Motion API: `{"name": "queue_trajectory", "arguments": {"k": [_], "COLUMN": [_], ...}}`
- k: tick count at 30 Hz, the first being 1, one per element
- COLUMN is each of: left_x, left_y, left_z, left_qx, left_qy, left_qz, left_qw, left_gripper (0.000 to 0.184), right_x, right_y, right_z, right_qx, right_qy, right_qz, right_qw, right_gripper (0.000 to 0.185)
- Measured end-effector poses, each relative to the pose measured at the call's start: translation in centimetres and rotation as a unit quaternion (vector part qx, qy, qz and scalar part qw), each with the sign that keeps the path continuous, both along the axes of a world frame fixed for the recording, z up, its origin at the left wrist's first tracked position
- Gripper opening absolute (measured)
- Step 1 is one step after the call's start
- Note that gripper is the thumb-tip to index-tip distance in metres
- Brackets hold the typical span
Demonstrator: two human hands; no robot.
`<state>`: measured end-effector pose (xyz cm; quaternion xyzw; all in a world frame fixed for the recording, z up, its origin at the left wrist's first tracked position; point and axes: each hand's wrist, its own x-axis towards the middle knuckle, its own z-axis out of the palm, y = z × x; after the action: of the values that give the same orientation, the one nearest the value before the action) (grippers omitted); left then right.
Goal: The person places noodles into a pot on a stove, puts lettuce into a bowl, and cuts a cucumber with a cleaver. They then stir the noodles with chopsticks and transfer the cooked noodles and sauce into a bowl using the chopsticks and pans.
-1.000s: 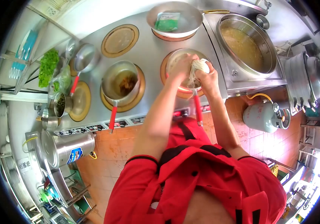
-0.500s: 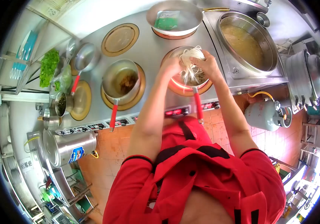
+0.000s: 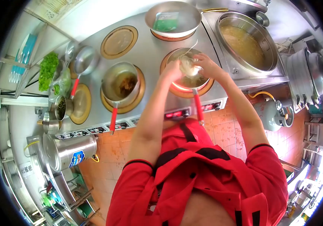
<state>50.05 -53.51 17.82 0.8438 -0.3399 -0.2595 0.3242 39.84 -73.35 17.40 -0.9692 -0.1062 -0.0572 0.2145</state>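
Observation:
Over the pot (image 3: 201,83) with a red handle, a pale bundle of noodles (image 3: 188,66) is between my two hands, low near the pot's opening. My left hand (image 3: 172,71) is closed on the bundle's left side, its fingertips partly hidden by the noodles. From the right, my right hand (image 3: 209,67) has its fingers curled against the bundle. One loose strand sticks up above the rest toward the back. The burner under this pot glows red.
To the left, a second red-handled pot (image 3: 110,86) holds a little dark brown stuff. Behind stands a wide pan (image 3: 157,13) with a green packet (image 3: 166,25). A large pot of cloudy broth (image 3: 244,42) is at right. Lettuce (image 3: 48,69) and a ladle (image 3: 83,64) lie far left.
Both hands have lowered the noodles toward the pot, and the hanging strands are now bunched together. My right hand has shifted slightly down. The view has moved a little.

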Motion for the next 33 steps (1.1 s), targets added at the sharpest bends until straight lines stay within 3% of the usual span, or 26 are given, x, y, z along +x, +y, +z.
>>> {"name": "queue_trajectory", "arguments": {"k": [3,12,15,18,21,24,27,30,33], "left_x": [-0.7,-0.9,-1.2,-1.5,-1.8,-1.3,-3.1,-7.7,-12.4], "left_y": [0.6,0.8,0.5,0.2,1.1,1.8,5.2,11.6,18.6], "left_z": [1.5,3.7,2.7,2.2,2.9,3.6,7.9,11.5,6.4], "left_qx": [0.011,0.006,-0.026,0.040,0.026,-0.144,-0.194,-0.151,-0.166], "left_qy": [-0.109,-0.019,-0.080,-0.194,-0.263,-0.274,-0.144,0.003,0.171], "left_qz": [0.004,0.030,-0.042,-0.142,-0.121,-0.034,0.022,0.045,0.056], "left_qw": [0.994,0.999,0.996,0.970,0.957,0.950,0.970,0.988,0.970], "left_gripper": [0.043,0.032,0.028,0.026,0.024,0.021,0.020,0.019,0.019], "right_x": [-2.0,-3.5,-3.4,-3.4,-3.6,-3.9,-4.9,-6.1,-6.7], "right_y": [0.0,-0.2,-0.3,-0.3,-0.2,-0.2,0.1,1.7,4.9], "right_z": [2.2,5.4,5.2,5.7,6.3,6.9,7.4,8.1,7.8], "right_qx": [-0.044,0.082,0.135,0.151,0.210,0.241,0.314,0.362,0.424], "right_qy": [0.047,0.027,0.015,-0.014,-0.001,0.019,0.025,0.064,0.147], "right_qz": [-0.054,-0.117,-0.140,-0.158,-0.186,-0.195,-0.199,-0.166,-0.105], "right_qw": [0.996,0.989,0.981,0.976,0.960,0.951,0.928,0.915,0.887], "right_gripper": [0.025,0.015,0.015,0.016,0.017,0.017,0.017,0.016,0.016]}}
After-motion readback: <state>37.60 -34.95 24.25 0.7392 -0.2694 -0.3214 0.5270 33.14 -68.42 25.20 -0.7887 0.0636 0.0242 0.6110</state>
